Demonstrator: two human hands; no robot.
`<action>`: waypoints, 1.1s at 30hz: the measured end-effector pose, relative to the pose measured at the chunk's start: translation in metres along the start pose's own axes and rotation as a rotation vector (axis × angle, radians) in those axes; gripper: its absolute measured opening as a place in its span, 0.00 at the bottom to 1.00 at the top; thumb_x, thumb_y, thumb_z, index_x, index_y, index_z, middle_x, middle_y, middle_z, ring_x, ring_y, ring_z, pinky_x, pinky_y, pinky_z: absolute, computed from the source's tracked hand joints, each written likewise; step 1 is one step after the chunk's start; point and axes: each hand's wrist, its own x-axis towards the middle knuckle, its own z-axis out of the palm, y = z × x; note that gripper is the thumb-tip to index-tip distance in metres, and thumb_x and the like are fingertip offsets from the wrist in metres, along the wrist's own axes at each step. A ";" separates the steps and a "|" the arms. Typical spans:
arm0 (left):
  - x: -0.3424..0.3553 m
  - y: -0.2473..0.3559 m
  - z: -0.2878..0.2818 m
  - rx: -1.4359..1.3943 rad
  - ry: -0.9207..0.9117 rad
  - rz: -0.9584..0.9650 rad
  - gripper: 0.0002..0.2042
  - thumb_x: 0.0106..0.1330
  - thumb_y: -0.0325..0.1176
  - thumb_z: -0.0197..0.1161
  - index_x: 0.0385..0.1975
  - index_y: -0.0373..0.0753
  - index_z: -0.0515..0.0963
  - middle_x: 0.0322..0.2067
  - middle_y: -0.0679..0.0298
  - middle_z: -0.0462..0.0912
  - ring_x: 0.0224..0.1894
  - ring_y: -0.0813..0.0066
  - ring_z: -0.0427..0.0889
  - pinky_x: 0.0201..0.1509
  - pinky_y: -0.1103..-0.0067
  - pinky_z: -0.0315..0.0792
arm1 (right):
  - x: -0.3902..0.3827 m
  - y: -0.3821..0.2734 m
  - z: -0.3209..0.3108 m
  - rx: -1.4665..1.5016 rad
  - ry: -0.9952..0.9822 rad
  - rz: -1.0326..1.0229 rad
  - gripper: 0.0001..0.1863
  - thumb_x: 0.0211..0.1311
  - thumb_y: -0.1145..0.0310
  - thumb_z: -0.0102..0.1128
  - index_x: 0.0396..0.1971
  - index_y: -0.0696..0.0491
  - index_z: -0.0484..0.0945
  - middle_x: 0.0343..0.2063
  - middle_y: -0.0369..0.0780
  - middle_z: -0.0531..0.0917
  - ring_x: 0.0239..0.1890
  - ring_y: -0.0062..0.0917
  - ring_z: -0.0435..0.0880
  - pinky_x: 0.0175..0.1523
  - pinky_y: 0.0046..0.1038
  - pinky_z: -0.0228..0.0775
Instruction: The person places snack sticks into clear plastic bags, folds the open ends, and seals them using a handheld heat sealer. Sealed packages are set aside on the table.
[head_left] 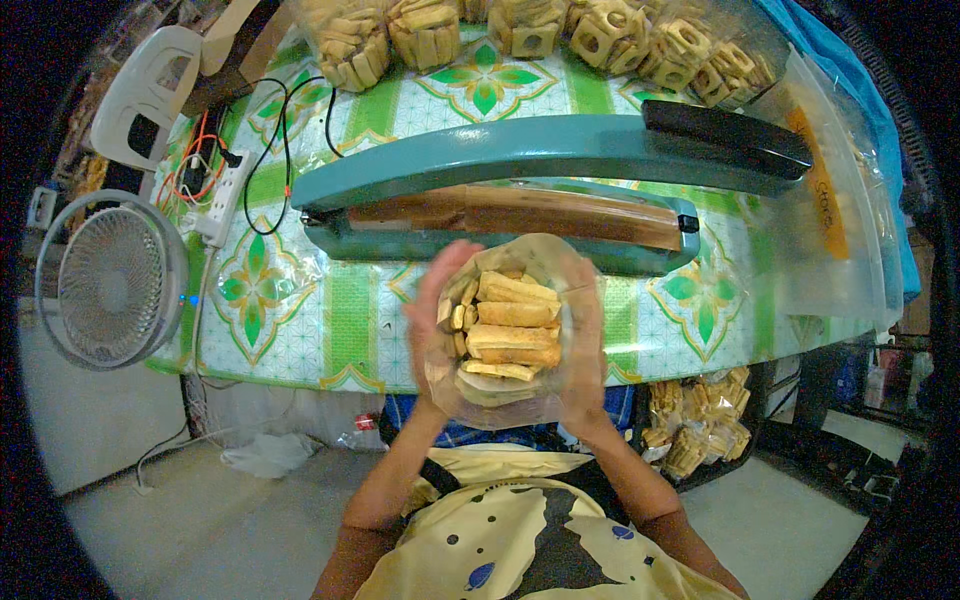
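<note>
Between my two palms is a clear plastic bag (540,405), its mouth open toward me. Stick-shaped yellow-brown biscuits (515,315) fill it, several lying crosswise and some standing along the left side. My left hand (437,310) presses the bag's left side, and my right hand (585,330) presses its right side; both look slightly blurred. Just beyond the bag stands a teal impulse sealer (480,155), its long arm raised over a brown sealing strip (530,215). A black handle (725,145) caps the arm's right end.
Filled biscuit bags (520,28) line the table's far edge. A plastic container (825,200) with an orange label stands at right. At left are a small fan (115,275), a power strip (225,190) with cables and a white chair (150,90). More biscuit bags (700,420) sit below the table.
</note>
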 end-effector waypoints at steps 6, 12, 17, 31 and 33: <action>-0.011 -0.013 0.013 0.061 0.017 0.064 0.41 0.70 0.65 0.27 0.61 0.31 0.64 0.57 0.50 0.71 0.61 0.61 0.68 0.68 0.68 0.57 | -0.005 0.004 0.012 0.091 0.059 0.172 0.44 0.68 0.40 0.37 0.71 0.59 0.41 0.69 0.46 0.54 0.69 0.35 0.57 0.71 0.34 0.50; -0.003 -0.011 0.017 -0.116 -0.044 -0.027 0.37 0.72 0.61 0.27 0.55 0.32 0.72 0.55 0.54 0.74 0.58 0.65 0.71 0.65 0.72 0.60 | 0.004 0.003 0.002 -0.062 0.037 0.090 0.41 0.68 0.45 0.43 0.69 0.60 0.47 0.68 0.46 0.58 0.69 0.36 0.58 0.71 0.35 0.49; 0.014 0.002 -0.005 0.086 -0.266 -0.031 0.22 0.76 0.44 0.41 0.51 0.32 0.74 0.52 0.54 0.77 0.56 0.68 0.74 0.64 0.74 0.62 | 0.019 -0.007 -0.014 0.195 0.188 0.114 0.20 0.70 0.66 0.45 0.56 0.60 0.71 0.54 0.47 0.76 0.58 0.36 0.73 0.64 0.33 0.61; 0.031 0.004 0.011 -0.001 -0.210 0.264 0.12 0.68 0.37 0.60 0.31 0.33 0.76 0.35 0.57 0.80 0.43 0.66 0.80 0.50 0.73 0.73 | 0.034 -0.011 -0.001 0.194 0.298 -0.074 0.03 0.64 0.77 0.53 0.36 0.58 0.73 0.41 0.44 0.77 0.42 0.29 0.76 0.50 0.28 0.70; 0.026 0.005 0.023 0.066 -0.032 0.299 0.11 0.69 0.35 0.59 0.30 0.33 0.75 0.34 0.58 0.78 0.42 0.66 0.80 0.49 0.73 0.74 | 0.037 -0.012 0.003 0.208 0.359 -0.043 0.02 0.64 0.78 0.52 0.35 0.57 0.72 0.40 0.44 0.76 0.41 0.28 0.76 0.49 0.27 0.70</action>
